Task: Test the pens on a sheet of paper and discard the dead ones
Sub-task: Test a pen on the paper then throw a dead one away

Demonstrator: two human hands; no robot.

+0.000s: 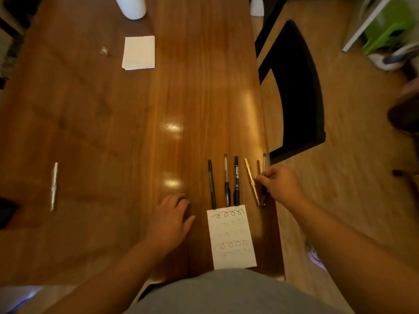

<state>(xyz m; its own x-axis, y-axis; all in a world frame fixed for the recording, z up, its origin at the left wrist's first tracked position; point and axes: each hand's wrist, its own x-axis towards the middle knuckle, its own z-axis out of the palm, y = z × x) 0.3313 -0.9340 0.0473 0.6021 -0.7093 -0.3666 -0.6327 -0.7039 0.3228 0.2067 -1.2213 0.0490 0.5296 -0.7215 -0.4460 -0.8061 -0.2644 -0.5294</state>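
A sheet of paper (231, 236) with several rows of looped scribbles lies at the table's near edge. Just beyond it three dark pens lie in a row: a black pen (212, 184), a clear-barrelled pen (226, 177) and a black marker (236, 180). To their right lies a yellow pen (250, 177). My right hand (280, 184) pinches a clear pen (264, 164) at the table's right edge, beside the yellow one. My left hand (170, 220) rests flat on the table left of the paper. A white pen (54, 186) lies alone far left.
A folded white paper (138, 53) and a small crumpled scrap (104, 51) lie at the far side of the wooden table (113, 132). A white cylinder (131, 6) stands at the back. A black chair (297, 91) stands right of the table.
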